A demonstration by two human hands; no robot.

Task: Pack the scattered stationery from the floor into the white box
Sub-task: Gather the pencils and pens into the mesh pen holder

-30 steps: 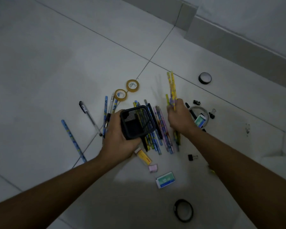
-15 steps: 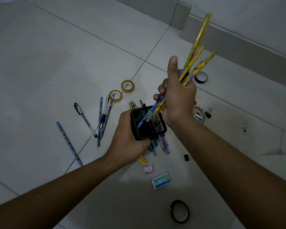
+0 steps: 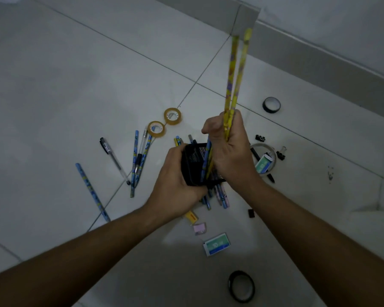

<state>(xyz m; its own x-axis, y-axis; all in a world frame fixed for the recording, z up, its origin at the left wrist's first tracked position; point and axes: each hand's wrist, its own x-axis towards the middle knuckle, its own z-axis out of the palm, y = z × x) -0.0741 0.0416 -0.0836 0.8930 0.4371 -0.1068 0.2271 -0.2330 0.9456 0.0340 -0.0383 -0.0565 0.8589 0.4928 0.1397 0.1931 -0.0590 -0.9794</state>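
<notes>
A: Raised pencils (image 3: 235,69): yellow, purple blotches. Holder (image 3: 193,165): black mesh.
B: Floor pencil (image 3: 91,191): blue, yellow flecks. Tape (image 3: 173,122) and its twin (image 3: 156,135): amber.
A: Packet (image 3: 216,244): white, green panel. Eraser (image 3: 199,228): pink. Ring (image 3: 231,286): black.
B: Pen (image 3: 114,160): clear barrel, black cap. Tiles (image 3: 64,85): pale grey, dark grout lines.

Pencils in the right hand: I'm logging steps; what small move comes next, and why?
Probably the right hand should loosen its grip so the pencils drop into the mesh holder: their lower ends sit inside it, and the left hand holds it.
</notes>
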